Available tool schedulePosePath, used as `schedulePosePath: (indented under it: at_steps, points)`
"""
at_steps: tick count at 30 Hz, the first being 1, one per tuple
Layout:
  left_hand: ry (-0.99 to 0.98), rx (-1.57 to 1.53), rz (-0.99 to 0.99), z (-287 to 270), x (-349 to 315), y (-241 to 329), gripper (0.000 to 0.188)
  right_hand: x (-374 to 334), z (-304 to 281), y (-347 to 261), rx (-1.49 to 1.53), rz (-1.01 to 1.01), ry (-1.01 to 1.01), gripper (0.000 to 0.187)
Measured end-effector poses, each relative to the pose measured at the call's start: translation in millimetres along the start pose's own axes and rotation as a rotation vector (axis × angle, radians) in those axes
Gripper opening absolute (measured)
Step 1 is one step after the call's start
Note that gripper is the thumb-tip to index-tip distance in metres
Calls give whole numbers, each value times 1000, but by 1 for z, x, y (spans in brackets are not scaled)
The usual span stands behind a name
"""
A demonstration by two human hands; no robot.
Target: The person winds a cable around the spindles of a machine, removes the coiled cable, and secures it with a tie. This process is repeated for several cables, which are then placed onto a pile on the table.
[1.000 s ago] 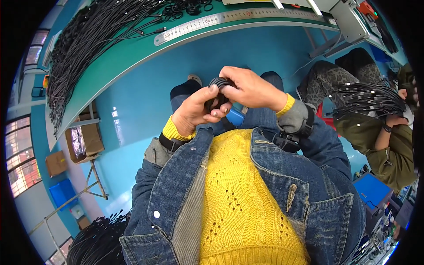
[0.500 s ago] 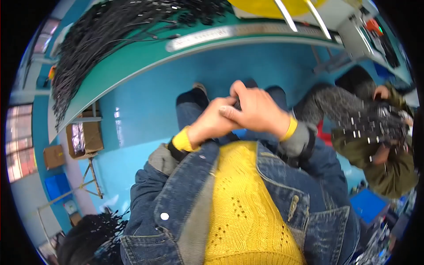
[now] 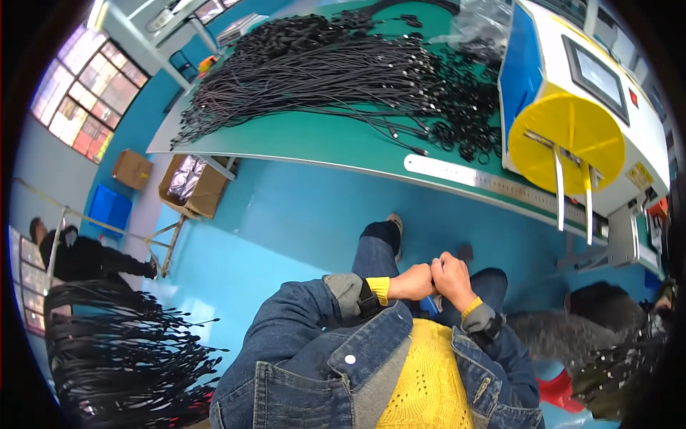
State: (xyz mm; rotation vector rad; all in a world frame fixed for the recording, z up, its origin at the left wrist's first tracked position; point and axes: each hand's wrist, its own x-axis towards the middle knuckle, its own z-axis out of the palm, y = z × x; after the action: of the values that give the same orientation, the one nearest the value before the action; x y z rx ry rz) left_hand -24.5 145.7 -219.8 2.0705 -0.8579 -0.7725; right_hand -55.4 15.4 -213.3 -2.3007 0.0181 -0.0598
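Observation:
My left hand [image 3: 412, 283] and my right hand [image 3: 451, 278] meet in front of my lap, below the table's front edge. The fingers of both are curled closed, and the hands touch at the knuckles. A small dark bit shows between them, but what it is stays hidden. A blue patch [image 3: 430, 306] shows just under the hands; its kind is unclear. Beyond them, on the green table [image 3: 321, 146], lies a large heap of black cables [image 3: 321, 79] with small connectors at their ends.
A white winding machine [image 3: 629, 143] with a yellow disc [image 3: 568, 139] and two prongs stands at the table's right. A steel ruler [image 3: 464, 174] lies along the front edge. More black cables [image 3: 121, 350] hang at lower left. Cardboard boxes [image 3: 200, 187] stand left; another person [image 3: 622, 343] sits right.
My view has swung up and left, bringing the cable heap and machine into sight. My right hand, earlier laid over the left, now sits beside it, both closed.

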Motion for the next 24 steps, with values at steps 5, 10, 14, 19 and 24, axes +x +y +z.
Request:
schedulePosePath:
  at_steps: [5,10,14,19,24]
  points:
    - [-51,-355,-44,-8,-9,3,34,4,-15,1,40,-17,-132,31]
    - [-356,-242,-521,-146,-8,61,37,-6,-64,15,735,521,-547,26]
    - [396,24,445,-331,41,22,25,-19,-62,25,577,399,-556,20]
    - [780,426,118,-388,63,-72,32,-29,-56,30,618,436,-556,19]
    - [538,1058,-40,-314,28,-37,24,-31,-58,35,500,454,-555,16]
